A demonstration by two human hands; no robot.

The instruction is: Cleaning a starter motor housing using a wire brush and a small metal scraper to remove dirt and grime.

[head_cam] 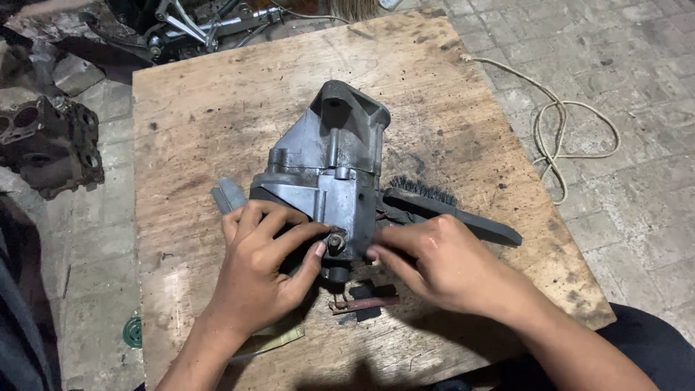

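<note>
— What's on the board (217, 108)?

— A grey metal housing (326, 170), a cast part with a bracket at its far end. It lies near the middle of the wooden board, with its near end towards the person.

— And the hands?

— Both are at that near end. The left hand (264, 264) lies against the housing's left side, fingers curled round, with thumb and forefinger pinched at a small round fitting (336, 242) on the bottom edge. The right hand (434, 264) comes in from the other side, its fingertips (376, 252) pressed to the housing just beside the same fitting.

— Is either one gripping it?

— The left is closed round the housing's lower corner. The right is mostly flat, fingers loosely bent and touching rather than clasping. Whether the fitting itself is held tight, I cannot tell.

— Anything else close by?

— A black wire brush (434, 203) lies just right of the housing, its handle running out past the right hand. A flat grey tool (228, 194) pokes out at the left, partly under the housing. Below the hands a small rusty rod (365, 303) rests on the board, and a bit of card (279, 337) shows under the left wrist.

— Off the board?

— A dark engine block (47, 145) sits on the paved floor at the left. A pale cord (557, 137) lies looped on the paving at the right. Metal frame parts (210, 25) lie beyond the far edge.
</note>
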